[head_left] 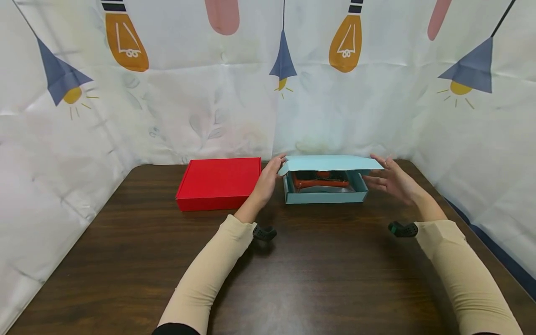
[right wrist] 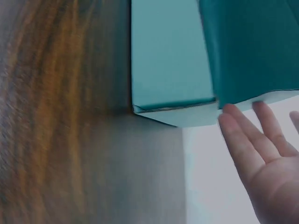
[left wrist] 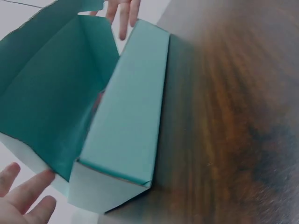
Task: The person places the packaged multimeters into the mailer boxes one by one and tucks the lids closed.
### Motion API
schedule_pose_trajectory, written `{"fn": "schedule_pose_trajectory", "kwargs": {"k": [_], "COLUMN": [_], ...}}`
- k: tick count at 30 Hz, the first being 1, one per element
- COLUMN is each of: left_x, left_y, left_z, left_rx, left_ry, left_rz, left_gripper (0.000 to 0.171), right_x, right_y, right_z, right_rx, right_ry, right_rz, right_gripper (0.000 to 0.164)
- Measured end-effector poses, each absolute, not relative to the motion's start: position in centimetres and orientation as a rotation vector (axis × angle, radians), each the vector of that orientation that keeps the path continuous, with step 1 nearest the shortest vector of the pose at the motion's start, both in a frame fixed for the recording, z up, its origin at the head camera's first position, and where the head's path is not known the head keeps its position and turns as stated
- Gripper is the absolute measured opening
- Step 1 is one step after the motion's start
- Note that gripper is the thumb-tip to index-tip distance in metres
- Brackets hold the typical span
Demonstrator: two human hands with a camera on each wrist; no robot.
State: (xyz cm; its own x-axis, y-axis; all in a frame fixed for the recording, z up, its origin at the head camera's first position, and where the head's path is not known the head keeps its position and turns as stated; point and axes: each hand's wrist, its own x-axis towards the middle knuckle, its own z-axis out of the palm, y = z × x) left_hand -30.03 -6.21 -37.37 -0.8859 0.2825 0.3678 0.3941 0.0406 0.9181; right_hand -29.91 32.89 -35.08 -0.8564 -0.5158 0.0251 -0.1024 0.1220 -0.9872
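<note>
A light blue cardboard box [head_left: 324, 197] stands at the back of the table, its lid [head_left: 331, 163] partly raised. Inside, an orange-red, handle-like thing [head_left: 322, 184] lies with some clear plastic and a dark item. At the box's left end is my left hand [head_left: 264, 184], its fingertips right at the lid's edge; the left wrist view shows those fingers [left wrist: 28, 193] spread beside the side flap. My right hand [head_left: 395, 181] is at the other end, fingers fairly straight, and in the right wrist view its fingertips [right wrist: 229, 119] meet the side flap's edge.
A closed red box [head_left: 222, 181] sits just left of the blue one, close to my left forearm. The dark wooden table [head_left: 326, 270] stretches toward me. Behind it and along both sides hangs a white printed curtain [head_left: 243, 107].
</note>
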Motion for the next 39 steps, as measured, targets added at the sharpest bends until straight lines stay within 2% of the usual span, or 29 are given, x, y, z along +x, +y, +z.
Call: {"fn": "schedule_pose_trajectory", "kwargs": {"k": [8, 26, 39], "left_x": [-29.9, -29.8, -29.5], "left_y": [-6.8, -7.4, -7.6], "left_z": [-36.5, -37.6, -38.4], "left_rx": [-0.728, -0.736, -0.765], "left_ry": [-2.423, -2.515, -2.613], "left_rz": [-1.941, -1.896, -1.668], "left_gripper": [0.056, 0.058, 0.061], "right_x": [-29.9, -29.6, -29.2], "right_y": [32.4, 32.5, 32.4], "right_z": [-34.4, -36.0, -36.5], "right_rx": [-0.569, -0.564, -0.584], "right_ry": [2.257, 2.570, 2.628], "right_rz": [-1.618, -1.440, -1.353], "right_gripper": [0.064, 0.069, 0.074]}}
